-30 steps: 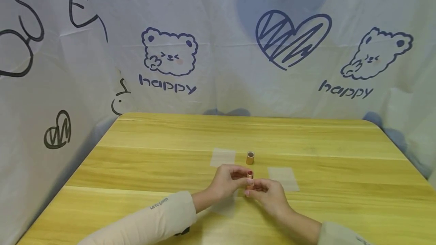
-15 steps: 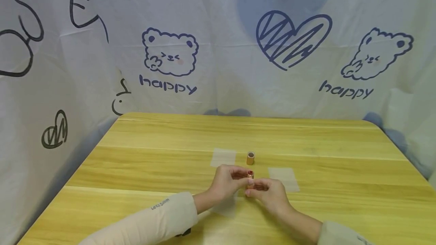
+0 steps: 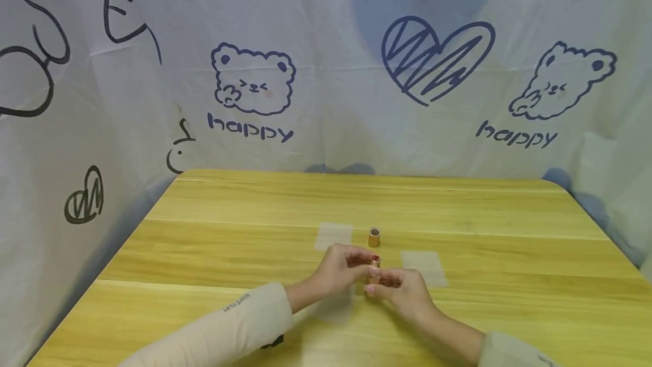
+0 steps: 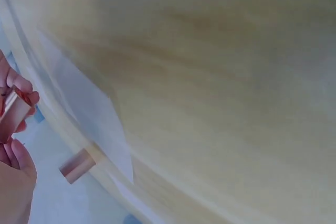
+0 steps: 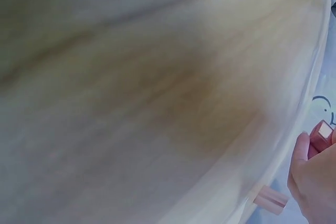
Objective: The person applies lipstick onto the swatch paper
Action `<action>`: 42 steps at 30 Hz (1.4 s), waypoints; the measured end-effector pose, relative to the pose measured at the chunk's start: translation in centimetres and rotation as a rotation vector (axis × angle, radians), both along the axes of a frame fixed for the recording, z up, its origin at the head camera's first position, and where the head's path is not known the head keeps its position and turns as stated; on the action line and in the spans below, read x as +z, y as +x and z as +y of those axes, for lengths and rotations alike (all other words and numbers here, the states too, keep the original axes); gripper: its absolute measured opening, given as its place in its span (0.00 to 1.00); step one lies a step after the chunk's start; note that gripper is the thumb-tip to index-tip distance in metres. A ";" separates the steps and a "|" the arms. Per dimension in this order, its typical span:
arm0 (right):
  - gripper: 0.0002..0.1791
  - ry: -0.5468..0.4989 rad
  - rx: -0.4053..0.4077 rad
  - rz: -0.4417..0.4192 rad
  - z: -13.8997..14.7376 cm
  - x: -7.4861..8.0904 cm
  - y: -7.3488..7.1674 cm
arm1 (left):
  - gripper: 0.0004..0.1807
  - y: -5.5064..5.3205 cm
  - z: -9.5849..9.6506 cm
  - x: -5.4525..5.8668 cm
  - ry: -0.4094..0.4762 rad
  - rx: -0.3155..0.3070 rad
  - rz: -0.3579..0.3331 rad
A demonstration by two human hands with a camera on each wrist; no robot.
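Observation:
An open lipstick (image 3: 375, 264) with a shiny rose-gold case and a red tip is held upright between both hands at the middle of the table. My left hand (image 3: 336, 272) pinches its upper part between thumb and fingers. Lower down, the right hand (image 3: 407, 294) grips the base, thumb on the near side. Just beyond them the lipstick cap (image 3: 374, 237) stands on the table, its hollow end up. The left wrist view has the lipstick's case (image 4: 14, 116) at its left edge and the cap (image 4: 77, 166) lower down. At the right edge of the right wrist view, fingers hold the lipstick (image 5: 320, 136).
Pale square patches lie on the wooden table (image 3: 229, 197): one patch (image 3: 333, 237) behind the left hand, another (image 3: 424, 268) right of the right hand, a third (image 3: 333, 311) below the left wrist. A white cloth (image 3: 336, 118) with drawings hangs behind the table.
Hardly anything differs. Both hands stay on the lipstick with only slight shifts of the fingers and left forearm, and the cap stands in the same place.

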State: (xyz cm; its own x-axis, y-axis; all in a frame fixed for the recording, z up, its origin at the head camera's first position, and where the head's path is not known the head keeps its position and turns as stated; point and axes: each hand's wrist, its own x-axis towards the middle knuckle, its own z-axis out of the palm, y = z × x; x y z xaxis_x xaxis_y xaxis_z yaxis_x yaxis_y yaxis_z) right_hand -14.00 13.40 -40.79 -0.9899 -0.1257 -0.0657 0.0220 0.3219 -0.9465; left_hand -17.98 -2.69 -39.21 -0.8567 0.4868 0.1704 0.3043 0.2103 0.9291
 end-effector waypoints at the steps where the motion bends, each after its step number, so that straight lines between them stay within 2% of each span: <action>1: 0.18 -0.007 0.003 -0.003 0.0 0.0 0.0 | 0.11 -0.1 -0.1 0.0 -0.001 -0.008 -0.004; 6: 0.18 -0.012 -0.001 -0.002 -0.1 0.2 0.0 | 0.12 -0.1 -0.1 0.0 -0.007 0.000 0.004; 13: 0.18 0.023 -0.031 0.009 -0.1 0.3 0.0 | 0.13 0.3 0.1 0.0 -0.016 0.115 0.024; 16: 0.17 0.027 -0.032 0.011 0.0 0.4 -0.1 | 0.12 0.4 0.2 0.1 -0.017 0.144 0.017; 21: 0.17 0.008 -0.007 0.006 0.1 0.4 -0.2 | 0.12 0.7 0.6 0.1 0.003 0.165 0.025; 29: 0.18 -0.001 0.077 0.057 0.5 0.4 -0.4 | 0.11 1.0 1.1 0.0 0.016 0.230 0.098; 33: 0.19 -0.011 0.089 0.044 0.5 0.4 -0.4 | 0.10 1.0 1.1 -0.1 0.014 0.228 0.111; 42: 0.19 -0.007 0.090 0.023 0.5 0.3 -0.6 | 0.10 0.7 0.6 -0.4 0.023 0.160 0.082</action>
